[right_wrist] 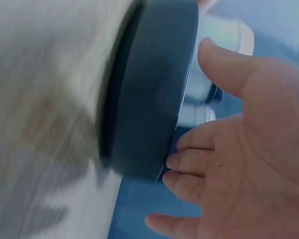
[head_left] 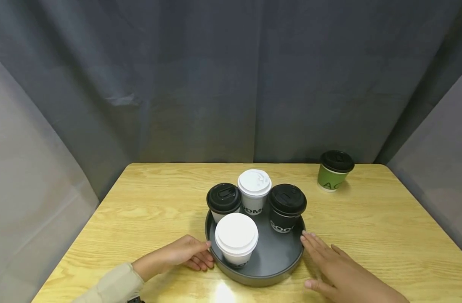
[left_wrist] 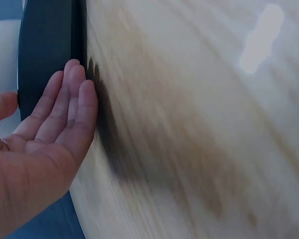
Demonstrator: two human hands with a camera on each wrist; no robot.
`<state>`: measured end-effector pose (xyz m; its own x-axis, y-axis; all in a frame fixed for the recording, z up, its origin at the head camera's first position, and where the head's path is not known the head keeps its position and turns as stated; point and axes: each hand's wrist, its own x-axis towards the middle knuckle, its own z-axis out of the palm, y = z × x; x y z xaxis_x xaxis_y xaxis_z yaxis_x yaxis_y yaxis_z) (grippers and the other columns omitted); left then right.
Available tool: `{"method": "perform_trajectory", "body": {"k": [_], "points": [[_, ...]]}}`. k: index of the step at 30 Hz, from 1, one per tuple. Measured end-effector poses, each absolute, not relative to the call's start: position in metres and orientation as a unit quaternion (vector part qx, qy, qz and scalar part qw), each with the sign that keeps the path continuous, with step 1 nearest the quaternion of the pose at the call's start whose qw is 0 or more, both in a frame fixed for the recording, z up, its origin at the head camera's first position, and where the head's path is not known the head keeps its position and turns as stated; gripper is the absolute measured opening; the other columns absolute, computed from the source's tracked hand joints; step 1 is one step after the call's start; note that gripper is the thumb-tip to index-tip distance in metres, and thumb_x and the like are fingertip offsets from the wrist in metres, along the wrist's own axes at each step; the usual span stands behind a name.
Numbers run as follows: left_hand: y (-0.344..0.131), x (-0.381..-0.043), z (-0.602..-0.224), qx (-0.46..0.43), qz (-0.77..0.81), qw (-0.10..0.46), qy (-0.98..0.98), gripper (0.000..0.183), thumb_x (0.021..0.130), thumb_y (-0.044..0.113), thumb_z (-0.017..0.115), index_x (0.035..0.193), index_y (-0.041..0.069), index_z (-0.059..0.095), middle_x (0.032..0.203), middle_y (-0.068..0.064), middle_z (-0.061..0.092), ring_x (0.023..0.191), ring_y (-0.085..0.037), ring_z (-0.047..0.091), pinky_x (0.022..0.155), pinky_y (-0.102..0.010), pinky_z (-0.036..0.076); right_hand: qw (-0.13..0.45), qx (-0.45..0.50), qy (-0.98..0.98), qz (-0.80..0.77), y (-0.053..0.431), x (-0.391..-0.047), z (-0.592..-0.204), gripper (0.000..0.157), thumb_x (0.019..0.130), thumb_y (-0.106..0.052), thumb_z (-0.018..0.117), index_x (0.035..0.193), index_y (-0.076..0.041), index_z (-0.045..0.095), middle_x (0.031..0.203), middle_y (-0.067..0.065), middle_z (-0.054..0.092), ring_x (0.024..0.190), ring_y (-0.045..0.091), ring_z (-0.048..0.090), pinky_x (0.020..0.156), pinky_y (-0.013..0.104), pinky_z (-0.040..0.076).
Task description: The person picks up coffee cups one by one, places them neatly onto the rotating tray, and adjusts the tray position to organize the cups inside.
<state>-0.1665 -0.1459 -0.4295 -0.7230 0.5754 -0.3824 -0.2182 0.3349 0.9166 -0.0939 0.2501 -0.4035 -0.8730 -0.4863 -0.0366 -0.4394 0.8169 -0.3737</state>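
Note:
A round dark grey tray (head_left: 276, 256) stands on the wooden table, bearing several lidded paper cups. My left hand (head_left: 191, 254) is at its left side, thumb at the rim and the other fingers along the outer wall. In the left wrist view those fingers (left_wrist: 79, 109) look nearly straight. At the right side, my right hand (head_left: 335, 269) has its fingertips by the rim, fingers extended and thumb apart; contact is hard to tell. On the tray are a white-lidded cup (head_left: 236, 235) in front, another white cup (head_left: 254, 189) behind, a black-lidded white cup (head_left: 224, 198) and a black cup (head_left: 287, 206).
A green cup (head_left: 333, 172) with a black lid stands near the table's back right edge, off the tray. Grey curtain (head_left: 200, 84) hangs behind the table (head_left: 155, 202), with pale panels (head_left: 34, 189) at both sides.

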Motion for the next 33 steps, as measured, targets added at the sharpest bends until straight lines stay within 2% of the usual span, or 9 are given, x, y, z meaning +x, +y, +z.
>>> {"method": "perform_trajectory", "body": {"k": [3, 7, 11, 15, 18, 26, 33], "points": [[-0.141, -0.159, -0.428, 0.130, 0.567, 0.373, 0.723, 0.049, 0.100, 0.034, 0.046, 0.098, -0.010, 0.067, 0.092, -0.018, 0.072, 0.071, -0.010, 0.066, 0.067, -0.027, 0.057, 0.064, -0.220, 0.951, -0.208, 0.258, -0.105, -0.398, 0.081, 0.092, -0.056, 0.052, 0.152, -0.009, 0.024, 0.157, 0.015, 0.022, 0.142, 0.039, 0.023, 0.102, 0.069, 0.027], [-0.132, -0.149, -0.429, 0.132, 0.581, 0.403, 0.694, 0.048, 0.100, 0.034, 0.047, 0.100, -0.010, 0.066, 0.094, -0.018, 0.072, 0.070, -0.008, 0.066, 0.065, -0.023, 0.056, 0.041, -0.242, 0.942, -0.229, 0.267, -0.125, -0.399, 0.075, 0.095, -0.045, 0.054, 0.150, -0.002, 0.027, 0.155, 0.021, 0.023, 0.139, 0.046, 0.024, 0.101, 0.069, 0.028], [-0.125, -0.142, -0.432, 0.132, 0.589, 0.428, 0.673, 0.049, 0.100, 0.035, 0.048, 0.101, -0.011, 0.066, 0.094, -0.018, 0.072, 0.069, -0.007, 0.066, 0.063, -0.020, 0.055, 0.058, -0.257, 0.934, -0.242, 0.272, -0.140, -0.402, 0.075, 0.096, -0.043, 0.054, 0.150, 0.000, 0.024, 0.156, 0.023, 0.019, 0.138, 0.049, 0.021, 0.102, 0.067, 0.028], [-0.122, -0.139, -0.433, 0.135, 0.588, 0.431, 0.671, 0.050, 0.100, 0.035, 0.047, 0.102, -0.011, 0.066, 0.094, -0.018, 0.072, 0.068, -0.007, 0.066, 0.063, -0.020, 0.055, 0.093, -0.247, 0.926, -0.269, 0.271, -0.147, -0.402, 0.075, 0.097, -0.043, 0.052, 0.151, -0.003, 0.021, 0.157, 0.021, 0.015, 0.141, 0.048, 0.015, 0.103, 0.068, 0.026], [-0.121, -0.139, -0.434, 0.135, 0.589, 0.430, 0.671, 0.051, 0.100, 0.035, 0.046, 0.102, -0.012, 0.066, 0.095, -0.019, 0.072, 0.069, -0.007, 0.066, 0.063, -0.021, 0.055, 0.096, -0.245, 0.925, -0.275, 0.268, -0.148, -0.402, 0.073, 0.097, -0.042, 0.052, 0.151, -0.002, 0.023, 0.157, 0.022, 0.014, 0.141, 0.047, 0.014, 0.104, 0.069, 0.024], [-0.122, -0.139, -0.436, 0.138, 0.592, 0.427, 0.669, 0.051, 0.100, 0.036, 0.045, 0.102, -0.012, 0.065, 0.095, -0.020, 0.072, 0.069, -0.008, 0.066, 0.064, -0.021, 0.056, 0.056, -0.261, 0.930, -0.252, 0.264, -0.149, -0.409, 0.076, 0.096, -0.044, 0.053, 0.148, 0.003, 0.026, 0.155, 0.024, 0.020, 0.139, 0.049, 0.020, 0.103, 0.067, 0.028], [-0.129, -0.142, -0.436, 0.142, 0.587, 0.422, 0.676, 0.054, 0.101, 0.038, 0.044, 0.101, -0.011, 0.065, 0.095, -0.019, 0.072, 0.070, -0.009, 0.066, 0.064, -0.022, 0.056, 0.022, -0.264, 0.940, -0.216, 0.261, -0.140, -0.412, 0.079, 0.094, -0.047, 0.055, 0.152, -0.005, 0.021, 0.156, 0.021, 0.020, 0.139, 0.048, 0.023, 0.100, 0.067, 0.031]]}}
